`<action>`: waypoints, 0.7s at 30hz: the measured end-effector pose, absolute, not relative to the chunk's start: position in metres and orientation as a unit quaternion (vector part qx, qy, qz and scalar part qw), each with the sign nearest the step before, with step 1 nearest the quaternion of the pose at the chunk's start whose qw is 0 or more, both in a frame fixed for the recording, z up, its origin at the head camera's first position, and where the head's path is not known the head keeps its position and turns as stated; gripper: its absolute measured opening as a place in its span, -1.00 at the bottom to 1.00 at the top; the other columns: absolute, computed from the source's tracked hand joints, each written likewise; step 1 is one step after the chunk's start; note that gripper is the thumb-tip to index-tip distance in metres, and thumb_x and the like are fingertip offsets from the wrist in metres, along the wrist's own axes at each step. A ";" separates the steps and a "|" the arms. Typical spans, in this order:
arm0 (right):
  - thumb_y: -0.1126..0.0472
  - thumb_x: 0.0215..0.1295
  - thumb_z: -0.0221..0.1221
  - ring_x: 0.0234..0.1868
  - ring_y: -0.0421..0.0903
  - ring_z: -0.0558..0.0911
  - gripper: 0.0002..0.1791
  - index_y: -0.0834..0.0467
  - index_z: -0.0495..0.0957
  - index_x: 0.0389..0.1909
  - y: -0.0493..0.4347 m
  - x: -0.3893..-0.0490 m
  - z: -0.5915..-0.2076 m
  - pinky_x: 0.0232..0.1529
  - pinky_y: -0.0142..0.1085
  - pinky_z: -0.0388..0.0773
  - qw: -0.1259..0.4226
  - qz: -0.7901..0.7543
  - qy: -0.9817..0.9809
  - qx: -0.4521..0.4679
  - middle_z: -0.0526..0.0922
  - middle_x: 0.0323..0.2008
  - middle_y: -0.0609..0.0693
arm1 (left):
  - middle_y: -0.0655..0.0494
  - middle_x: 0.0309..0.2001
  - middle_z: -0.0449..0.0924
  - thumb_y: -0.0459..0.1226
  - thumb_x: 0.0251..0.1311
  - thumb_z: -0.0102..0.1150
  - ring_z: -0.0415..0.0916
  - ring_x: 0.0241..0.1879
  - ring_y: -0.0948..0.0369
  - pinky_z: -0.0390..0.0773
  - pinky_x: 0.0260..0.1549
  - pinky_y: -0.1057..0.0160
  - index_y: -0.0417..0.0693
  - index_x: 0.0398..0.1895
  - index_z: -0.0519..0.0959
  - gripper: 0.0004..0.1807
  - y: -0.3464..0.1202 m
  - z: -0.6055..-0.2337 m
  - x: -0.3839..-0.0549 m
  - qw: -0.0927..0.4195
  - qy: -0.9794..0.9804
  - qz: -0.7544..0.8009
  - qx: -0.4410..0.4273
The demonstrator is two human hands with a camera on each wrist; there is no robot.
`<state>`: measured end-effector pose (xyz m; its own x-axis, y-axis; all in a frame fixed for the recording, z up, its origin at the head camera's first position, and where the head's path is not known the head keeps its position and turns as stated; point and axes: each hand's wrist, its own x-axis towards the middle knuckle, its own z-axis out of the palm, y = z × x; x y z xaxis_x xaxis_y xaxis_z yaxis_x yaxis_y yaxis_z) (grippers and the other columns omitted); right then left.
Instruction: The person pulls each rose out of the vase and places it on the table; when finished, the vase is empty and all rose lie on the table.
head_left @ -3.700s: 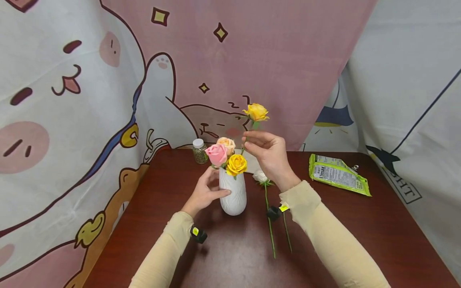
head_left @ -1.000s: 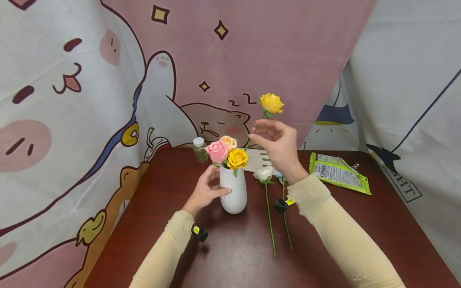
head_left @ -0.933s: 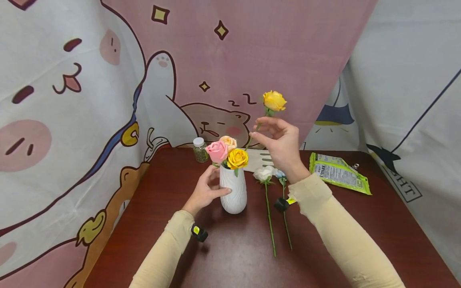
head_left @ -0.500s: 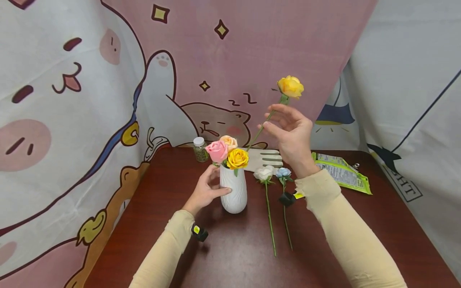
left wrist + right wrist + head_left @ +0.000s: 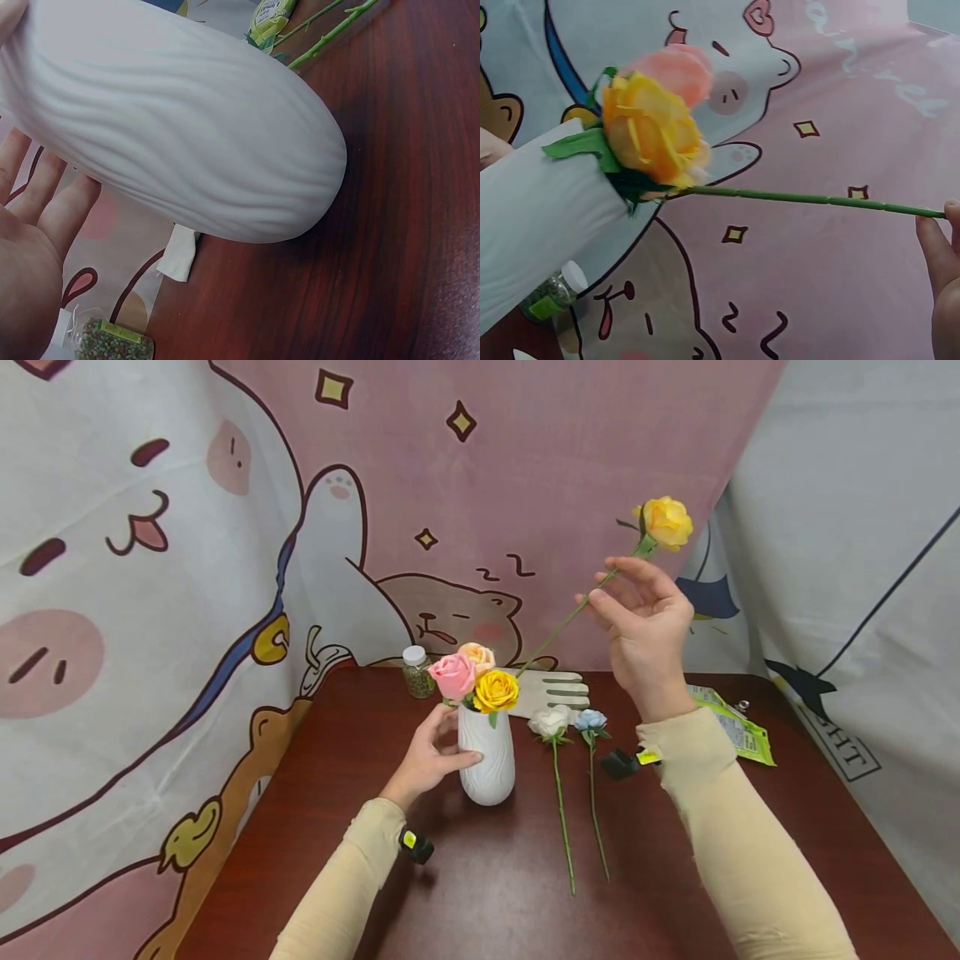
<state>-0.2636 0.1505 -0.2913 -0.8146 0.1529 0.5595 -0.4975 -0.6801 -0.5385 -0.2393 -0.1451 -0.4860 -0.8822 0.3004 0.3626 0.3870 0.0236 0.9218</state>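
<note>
My left hand (image 5: 427,758) holds the ribbed white vase (image 5: 487,768), fingers behind it and thumb on its front. In the vase stand a pink rose (image 5: 453,677), a peach rose (image 5: 477,655) and a yellow rose (image 5: 497,692). Up to the right, my right hand (image 5: 648,622) pinches the green stem of another yellow rose (image 5: 666,524) between thumb and fingers. That stem slants down left to the vase mouth, its lower end hidden behind the blooms. In the right wrist view the stem (image 5: 802,198) runs from the vase's flowers to my fingertips.
Right of the vase, a white rose (image 5: 552,722) and a blue rose (image 5: 591,722) lie on the brown table (image 5: 510,893). Behind are a pale glove (image 5: 540,692) and a jar with a white lid (image 5: 417,672). A green packet (image 5: 750,739) lies far right, partly behind the right arm.
My right hand has moved up and to the right with the yellow rose, and more of its stem shows above the vase. The left hand and vase have hardly moved.
</note>
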 end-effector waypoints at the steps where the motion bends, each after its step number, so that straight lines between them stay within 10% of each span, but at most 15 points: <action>1: 0.77 0.14 0.25 -0.17 0.02 0.73 -0.56 0.50 0.59 0.06 0.153 -0.264 -0.291 -0.13 -0.04 0.79 0.184 0.888 -0.347 0.239 0.70 -0.04 0.22 | -0.07 0.16 0.63 -0.47 0.04 0.58 0.58 0.20 0.09 0.70 0.09 -0.09 -0.07 0.32 0.45 -0.25 -0.145 -0.486 -0.239 0.033 -0.714 -0.656 -0.241; 21: 0.75 0.16 0.25 -0.11 0.07 0.69 -0.44 0.58 0.46 0.22 0.205 -0.265 -0.293 -0.13 -0.08 0.79 0.236 0.902 -0.312 0.181 0.64 0.02 0.27 | -0.09 0.17 0.64 -0.47 0.05 0.57 0.56 0.23 0.01 0.67 0.13 -0.13 -0.02 0.32 0.45 -0.25 -0.145 -0.485 -0.239 0.024 -0.720 -0.653 -0.235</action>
<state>-0.2647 0.2046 -0.2927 -0.8233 0.3120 0.4742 -0.5383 -0.6943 -0.4776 -0.2390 -0.1452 -0.4848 -0.8886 0.3067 0.3410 0.3695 0.0381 0.9285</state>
